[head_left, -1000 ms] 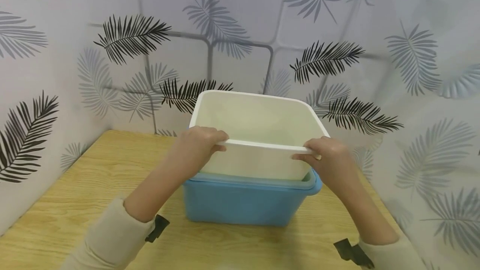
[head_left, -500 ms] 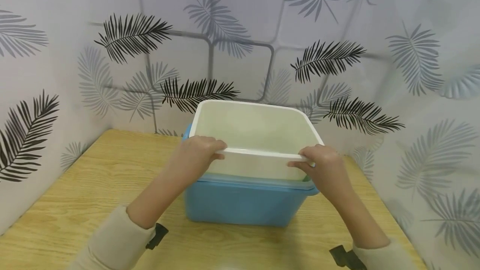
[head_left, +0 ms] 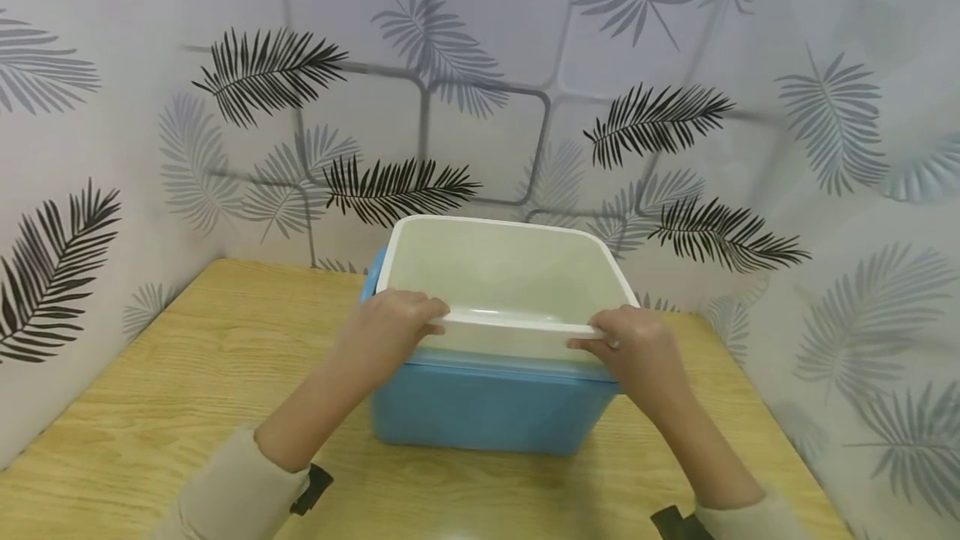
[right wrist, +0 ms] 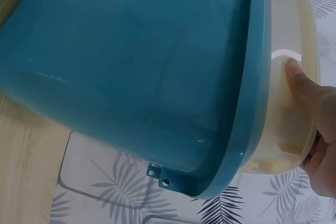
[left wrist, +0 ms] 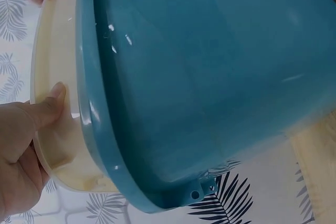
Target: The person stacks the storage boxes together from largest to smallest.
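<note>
A cream plastic bin with a white rim sits partly inside a larger blue plastic bin on the table. Its upper part stands out above the blue rim, higher at the back. My left hand grips the near rim toward its left end, thumb on the outer wall. Toward the right end, my right hand pinches the same rim between thumb and fingers. In the left wrist view, the left thumb presses the cream wall beside the blue rim. The cream bin's lower part is hidden inside the blue one.
The wooden table reaches back to a wall with a printed leaf pattern. A small bracket with holes juts from the blue bin's rim in the right wrist view.
Both hands have moved down with the cream bin, which sits deeper in the blue bin than before. The blue bin has stayed in place.
</note>
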Action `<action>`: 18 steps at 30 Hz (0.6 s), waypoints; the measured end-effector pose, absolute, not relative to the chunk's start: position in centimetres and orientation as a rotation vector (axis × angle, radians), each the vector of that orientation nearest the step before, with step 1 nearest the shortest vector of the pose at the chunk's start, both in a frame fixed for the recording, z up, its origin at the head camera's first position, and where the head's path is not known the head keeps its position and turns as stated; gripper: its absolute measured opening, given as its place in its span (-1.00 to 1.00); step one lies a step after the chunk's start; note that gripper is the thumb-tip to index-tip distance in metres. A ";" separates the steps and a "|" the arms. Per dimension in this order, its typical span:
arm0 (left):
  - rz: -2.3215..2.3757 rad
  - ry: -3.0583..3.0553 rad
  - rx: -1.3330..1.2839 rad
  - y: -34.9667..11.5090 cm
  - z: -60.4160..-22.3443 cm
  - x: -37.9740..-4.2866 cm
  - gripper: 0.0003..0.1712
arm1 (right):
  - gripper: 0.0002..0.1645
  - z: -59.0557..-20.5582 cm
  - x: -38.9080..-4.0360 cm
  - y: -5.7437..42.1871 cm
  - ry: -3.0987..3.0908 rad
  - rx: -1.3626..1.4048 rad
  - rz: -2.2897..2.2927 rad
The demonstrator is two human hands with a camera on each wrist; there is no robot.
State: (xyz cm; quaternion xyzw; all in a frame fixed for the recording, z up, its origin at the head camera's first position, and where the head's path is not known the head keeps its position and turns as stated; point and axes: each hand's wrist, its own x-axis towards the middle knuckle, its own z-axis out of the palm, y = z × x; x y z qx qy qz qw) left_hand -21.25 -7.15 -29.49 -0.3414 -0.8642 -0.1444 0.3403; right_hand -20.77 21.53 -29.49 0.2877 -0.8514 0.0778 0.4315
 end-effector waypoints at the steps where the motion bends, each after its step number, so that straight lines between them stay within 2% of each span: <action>1: -0.373 -2.242 -0.891 -7.2 -29.6 -21.3 -0.85 | -0.68 -29.6 -20.8 21.5 -2.126 0.715 0.194; 18: -0.385 -2.217 -0.903 -7.5 -30.9 -21.4 -0.86 | -0.68 -31.3 -21.1 21.1 -2.179 0.674 0.230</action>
